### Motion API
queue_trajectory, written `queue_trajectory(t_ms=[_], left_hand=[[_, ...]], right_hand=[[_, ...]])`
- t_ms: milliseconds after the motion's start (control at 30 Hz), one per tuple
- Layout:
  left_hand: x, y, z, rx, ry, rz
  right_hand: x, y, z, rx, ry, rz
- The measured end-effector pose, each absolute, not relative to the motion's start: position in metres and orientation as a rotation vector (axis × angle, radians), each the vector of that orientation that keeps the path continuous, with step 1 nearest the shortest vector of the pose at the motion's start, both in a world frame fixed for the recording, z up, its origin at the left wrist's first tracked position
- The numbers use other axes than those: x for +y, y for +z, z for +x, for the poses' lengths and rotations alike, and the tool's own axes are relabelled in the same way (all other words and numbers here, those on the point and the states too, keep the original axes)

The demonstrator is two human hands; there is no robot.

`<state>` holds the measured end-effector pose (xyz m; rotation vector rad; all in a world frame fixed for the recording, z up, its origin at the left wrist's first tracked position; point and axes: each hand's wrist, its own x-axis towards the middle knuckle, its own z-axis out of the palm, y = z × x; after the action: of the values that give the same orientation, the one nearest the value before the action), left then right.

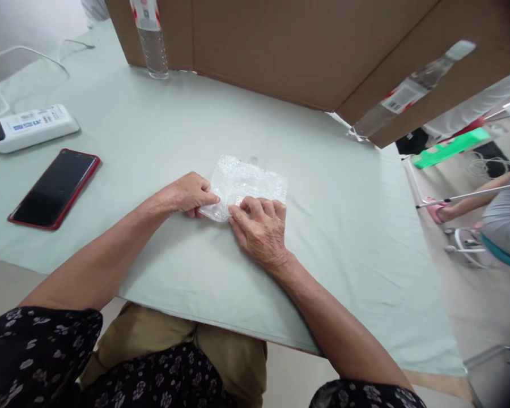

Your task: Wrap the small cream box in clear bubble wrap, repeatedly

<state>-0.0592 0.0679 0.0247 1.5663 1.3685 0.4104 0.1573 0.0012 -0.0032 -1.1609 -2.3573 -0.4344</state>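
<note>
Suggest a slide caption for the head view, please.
Left hand grips bubble wrap by its left side; right hand touches its near edge.

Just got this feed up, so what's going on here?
The left hand grips the near left corner of a crinkled piece of clear bubble wrap. The right hand has its fingers on the near edge. The wrap lies on a cloth-covered table, with a phone off to the left.

On and around one cloth-covered table (pixel 344 226) there were two bare hands (pixel 190 192) (pixel 261 232), one piece of bubble wrap (pixel 253 178), one phone (pixel 53 190), one white electronic device (pixel 42 129), two plastic bottles (pixel 153 54) (pixel 402 99), one cardboard screen (pixel 263 51), and one other, partly visible person (pixel 508 221).
</note>
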Motion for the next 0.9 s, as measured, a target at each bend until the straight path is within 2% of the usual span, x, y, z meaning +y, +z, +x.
queue_trajectory(t_ms=[267, 600, 733, 900], left_hand=[[0.05, 0.031, -0.03, 1.217, 0.786, 1.276], [0.045, 0.031, -0.026, 0.962, 0.739, 1.192], [0.042, 0.027, -0.026, 1.006, 0.756, 1.485], [0.033, 0.011, -0.019, 1.126, 0.99, 2.092]], right_hand=[[0.001, -0.002, 0.157, -2.372, -0.505, -1.125], [0.001, 0.0, 0.162, -2.305, -0.338, -1.05], [0.003, 0.007, 0.169, -2.319, -0.097, -1.052], [0.006, 0.025, 0.195, -2.074, 0.092, -1.214]])
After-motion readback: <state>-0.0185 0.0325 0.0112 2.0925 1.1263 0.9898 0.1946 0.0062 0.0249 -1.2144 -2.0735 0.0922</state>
